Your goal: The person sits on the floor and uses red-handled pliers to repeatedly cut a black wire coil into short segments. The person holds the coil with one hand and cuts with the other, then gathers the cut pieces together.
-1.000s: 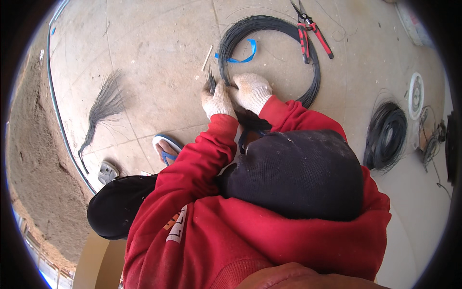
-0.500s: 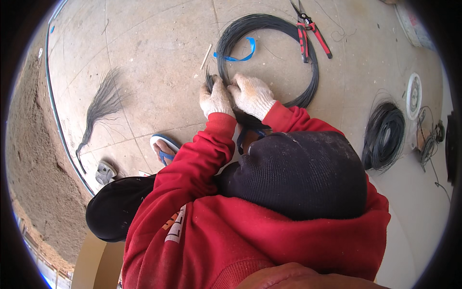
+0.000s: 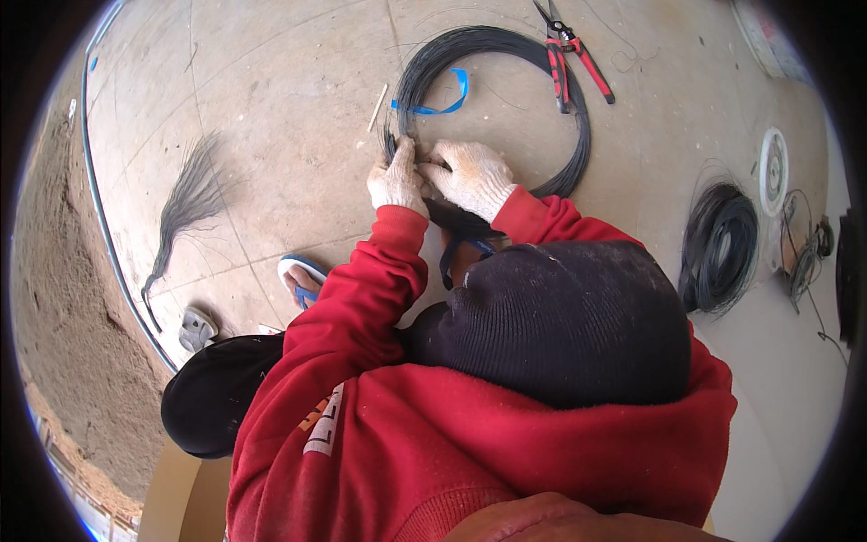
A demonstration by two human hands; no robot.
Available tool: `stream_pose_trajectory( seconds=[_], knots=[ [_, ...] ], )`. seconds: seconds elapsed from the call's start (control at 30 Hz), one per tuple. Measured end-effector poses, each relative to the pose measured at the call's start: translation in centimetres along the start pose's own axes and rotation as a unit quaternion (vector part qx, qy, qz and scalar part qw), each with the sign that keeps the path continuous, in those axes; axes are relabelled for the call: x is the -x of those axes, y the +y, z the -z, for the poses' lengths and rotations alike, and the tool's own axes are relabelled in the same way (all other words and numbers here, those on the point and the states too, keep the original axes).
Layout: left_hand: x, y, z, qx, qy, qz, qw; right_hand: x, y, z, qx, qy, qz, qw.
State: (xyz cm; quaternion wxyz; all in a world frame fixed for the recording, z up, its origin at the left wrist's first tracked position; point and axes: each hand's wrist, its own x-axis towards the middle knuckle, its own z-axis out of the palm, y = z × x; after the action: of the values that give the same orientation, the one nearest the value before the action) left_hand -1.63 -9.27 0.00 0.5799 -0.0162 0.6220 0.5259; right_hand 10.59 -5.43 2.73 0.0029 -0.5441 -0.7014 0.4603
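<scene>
A large coil of thin dark wire (image 3: 582, 154) lies on the tiled floor ahead of me. My left hand (image 3: 395, 183), in a pale knit glove, is closed round the wire at the coil's near left side; loose wire ends stick up beside its fingers. Close by on the right, my gloved right hand (image 3: 471, 173) has its fingertips pinched together against the left hand. Whatever is between those fingertips is too small to make out. Inside the coil and across its left edge lies a blue strip (image 3: 463, 86). Red-handled shears (image 3: 591, 70) rest over the coil's far right side, blades apart.
A thin pale stick (image 3: 377, 107) lies left of the coil. Farther left is a frayed bunch of wire (image 3: 188, 194), with a grey sandal (image 3: 196, 329) nearer me. At the right are a smaller wire coil (image 3: 722, 244), a white round lid (image 3: 774, 172) and a tangled cord (image 3: 806, 257).
The whole view has shifted slightly. Both hands stay together at the wire, with the right fingers moving a little against the left hand.
</scene>
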Motion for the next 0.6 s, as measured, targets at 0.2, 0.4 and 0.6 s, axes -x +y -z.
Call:
stream_pose_trajectory(
  seconds=[0.2,0.4,0.6],
  knots=[
    [-0.4,0.1,0.4,0.02,-0.045,0.022,0.999,-0.7,4.7,9.2,0.144,0.401,0.018,0.904],
    [-0.5,-0.1,-0.1,-0.002,-0.012,-0.025,1.0,-2.1,12.2,18.2,0.312,0.226,-0.238,0.891],
    [-0.3,-0.1,-0.5,-0.02,-0.006,-0.051,0.998,-1.0,7.8,19.5,0.226,0.122,-0.202,0.945]
  ],
)
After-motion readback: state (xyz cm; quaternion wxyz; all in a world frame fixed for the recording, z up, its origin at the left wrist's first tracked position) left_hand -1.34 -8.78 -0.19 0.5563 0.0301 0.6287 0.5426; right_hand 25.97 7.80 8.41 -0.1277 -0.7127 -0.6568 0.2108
